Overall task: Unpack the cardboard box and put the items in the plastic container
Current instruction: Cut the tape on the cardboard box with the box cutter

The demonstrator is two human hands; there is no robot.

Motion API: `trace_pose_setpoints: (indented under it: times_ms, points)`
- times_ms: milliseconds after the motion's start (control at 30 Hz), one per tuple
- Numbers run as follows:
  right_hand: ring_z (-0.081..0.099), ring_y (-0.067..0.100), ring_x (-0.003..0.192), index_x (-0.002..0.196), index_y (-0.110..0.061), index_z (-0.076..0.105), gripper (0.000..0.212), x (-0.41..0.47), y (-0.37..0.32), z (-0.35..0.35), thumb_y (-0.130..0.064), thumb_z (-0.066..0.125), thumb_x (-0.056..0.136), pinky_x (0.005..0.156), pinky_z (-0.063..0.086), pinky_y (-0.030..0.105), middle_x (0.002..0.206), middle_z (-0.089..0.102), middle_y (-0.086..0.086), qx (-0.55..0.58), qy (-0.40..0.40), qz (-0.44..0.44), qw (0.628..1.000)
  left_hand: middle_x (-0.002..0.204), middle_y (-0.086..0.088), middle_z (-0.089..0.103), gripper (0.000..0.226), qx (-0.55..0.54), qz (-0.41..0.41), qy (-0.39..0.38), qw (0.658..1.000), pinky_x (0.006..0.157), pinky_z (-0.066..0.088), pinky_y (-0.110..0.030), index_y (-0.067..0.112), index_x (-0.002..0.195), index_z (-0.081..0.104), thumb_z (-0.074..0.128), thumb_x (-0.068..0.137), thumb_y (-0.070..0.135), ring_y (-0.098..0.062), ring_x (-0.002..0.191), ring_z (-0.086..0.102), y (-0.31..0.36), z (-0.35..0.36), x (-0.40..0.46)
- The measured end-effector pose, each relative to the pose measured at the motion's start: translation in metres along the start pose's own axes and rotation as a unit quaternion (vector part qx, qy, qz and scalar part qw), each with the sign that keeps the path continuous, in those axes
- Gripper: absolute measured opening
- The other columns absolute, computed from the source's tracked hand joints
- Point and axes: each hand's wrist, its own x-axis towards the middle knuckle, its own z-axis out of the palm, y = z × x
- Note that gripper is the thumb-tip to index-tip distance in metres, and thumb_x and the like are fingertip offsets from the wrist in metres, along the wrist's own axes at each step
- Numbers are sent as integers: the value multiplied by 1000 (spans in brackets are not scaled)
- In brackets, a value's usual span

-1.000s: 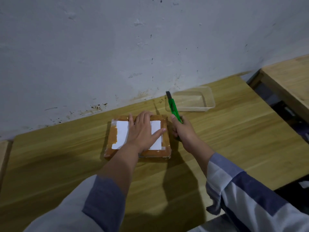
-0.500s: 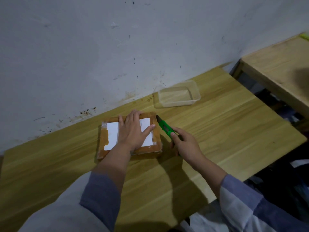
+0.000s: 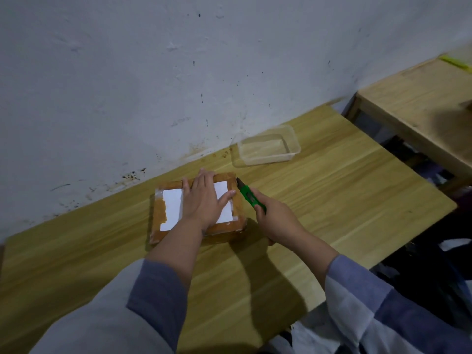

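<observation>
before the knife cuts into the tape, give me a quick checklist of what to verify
1. Cardboard box pinned flat by left hand: ok.
2. Right hand grips green utility knife: ok.
3. Blade tip at box's far right corner: ok.
4. Left thumb clear of the blade path: not ok, it lies close.
5. Plastic container open and ready: ok.
6. Blade extension: cannot tell.

brown taped cardboard box (image 3: pixel 196 213) bearing white label (image 3: pixel 172 208); green utility knife (image 3: pixel 251 198) at its 3 o'clock; clear plastic container (image 3: pixel 267 146) at 1 o'clock; blue-and-white striped sleeve (image 3: pixel 398 307).
</observation>
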Motion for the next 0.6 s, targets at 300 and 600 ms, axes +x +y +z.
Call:
trace_pose_setpoints:
  times_ms: [300, 600]
  points:
    - [61, 33, 97, 147, -33, 23, 56, 3, -11, 7, -22, 39, 95, 75, 47, 38, 111, 66, 16, -77, 8, -2, 997, 162, 0, -6, 61, 23, 57, -32, 998, 116, -7, -53, 25, 153, -2, 18, 100, 49, -17, 147, -13, 3, 3, -9]
    - [62, 33, 99, 146, -35, 26, 51, 2, -8, 9, -22, 35, 97, 80, 48, 39, 112, 67, 16, -82, 31, -7, 996, 160, 5, -14, 55, 26, 56, -42, 997, 115, -10, -56, 26, 153, -1, 11, 102, 42, -11, 146, -16, 8, 9, -16]
